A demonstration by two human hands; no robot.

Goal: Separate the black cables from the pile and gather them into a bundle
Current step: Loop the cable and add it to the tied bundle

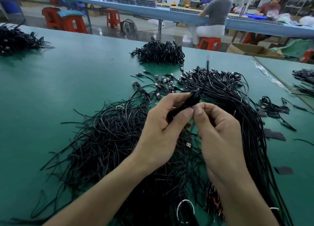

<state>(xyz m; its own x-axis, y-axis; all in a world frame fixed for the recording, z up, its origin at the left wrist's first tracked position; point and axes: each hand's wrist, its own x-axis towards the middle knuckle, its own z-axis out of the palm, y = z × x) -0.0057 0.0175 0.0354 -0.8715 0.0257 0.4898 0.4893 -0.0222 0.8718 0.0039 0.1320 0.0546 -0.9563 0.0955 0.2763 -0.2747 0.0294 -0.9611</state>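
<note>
Left of and beyond the pile (110, 137), well apart from it, a smaller heap (15, 38) of black cables sits at the edge of the green table (68, 89). The pile itself is a loose tangle of thin black cables, their bare ends fanning out leftward and their silver plugs (163, 83) lying along its far side; behind the pile rests a tight mound (159, 52) of the same cables.

Over the middle of the pile my left hand (163, 128) is raised off the table, palm turned right, fingers curled round the bundle (190, 101); the bundle is a short, thick, dark roll of folded cables, with one loose tail (207, 72) standing up from its top. My right hand (219, 132) comes in from the pile's right, its thumb tip touching my left thumb and its fingers bent inward, pinching the near end of the bundle; so neither hand is spread wide. Both forearms are bare and cross above the near part of the pile.

Near the pile's front edge lies a white ring (185, 210); right of the pile lie flat black strips (275, 135), and farther right another stack (304, 79) of cables.
</note>
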